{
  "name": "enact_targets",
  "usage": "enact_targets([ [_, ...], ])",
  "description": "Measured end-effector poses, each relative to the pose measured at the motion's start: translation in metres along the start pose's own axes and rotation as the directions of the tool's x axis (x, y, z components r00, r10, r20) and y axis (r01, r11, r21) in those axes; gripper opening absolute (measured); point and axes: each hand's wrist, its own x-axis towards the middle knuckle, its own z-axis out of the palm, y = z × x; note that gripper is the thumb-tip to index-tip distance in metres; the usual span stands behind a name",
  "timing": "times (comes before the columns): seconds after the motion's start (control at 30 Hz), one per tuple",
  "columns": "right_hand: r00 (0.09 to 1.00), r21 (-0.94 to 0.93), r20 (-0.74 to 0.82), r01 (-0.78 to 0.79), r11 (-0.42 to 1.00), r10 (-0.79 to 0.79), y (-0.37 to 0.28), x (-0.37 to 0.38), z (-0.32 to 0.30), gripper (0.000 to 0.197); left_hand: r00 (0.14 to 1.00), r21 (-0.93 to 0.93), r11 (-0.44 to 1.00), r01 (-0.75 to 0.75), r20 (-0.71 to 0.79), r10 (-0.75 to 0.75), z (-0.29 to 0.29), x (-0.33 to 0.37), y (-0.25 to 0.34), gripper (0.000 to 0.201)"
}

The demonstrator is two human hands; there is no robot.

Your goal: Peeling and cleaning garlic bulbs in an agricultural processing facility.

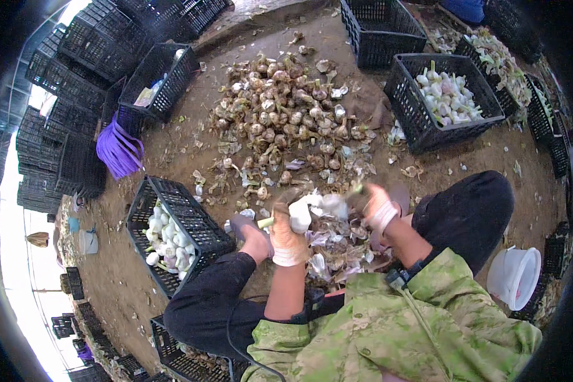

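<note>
My left hand, in a pale glove, is closed around a white garlic bulb whose green stem sticks out to the left. To its right is my right hand, also gloved. Its fingers are smeared by motion, so what they hold, if anything, is unclear. Between the hands is a blurred patch of white skin. Loose peelings lie on the ground below them, between my legs. Just ahead spreads a heap of dirty, unpeeled garlic bulbs.
Beside my left leg a tilted black crate holds clean white bulbs. Another black crate of clean bulbs stands ahead right. A white bucket is near my right knee. Purple strips hang by stacked crates at left.
</note>
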Motion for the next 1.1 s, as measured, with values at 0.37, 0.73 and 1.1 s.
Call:
enact_targets([
  [0.37, 0.880, -0.813, 0.475, 0.439, 0.383, -0.001, 0.026, -0.039, 0.029, 0.053, 0.839, 0.538, 0.656, -0.529, 0.450, 0.307, 0.030, -0.027, -0.006, 0.101],
  [0.73, 0.756, -0.599, 0.650, 0.445, 0.666, 0.080, 0.022, -0.032, 0.013, 0.056, 0.947, -0.060, 0.997, -0.039, -0.321, 0.018, 0.000, 0.019, -0.005, 0.014],
  [1.1, 0.703, -0.724, 0.658, 0.488, 0.488, 0.272, 0.028, -0.016, 0.006, 0.081, 0.823, 0.758, 0.324, -0.565, 0.546, 0.157, -0.015, -0.013, -0.013, 0.070],
])
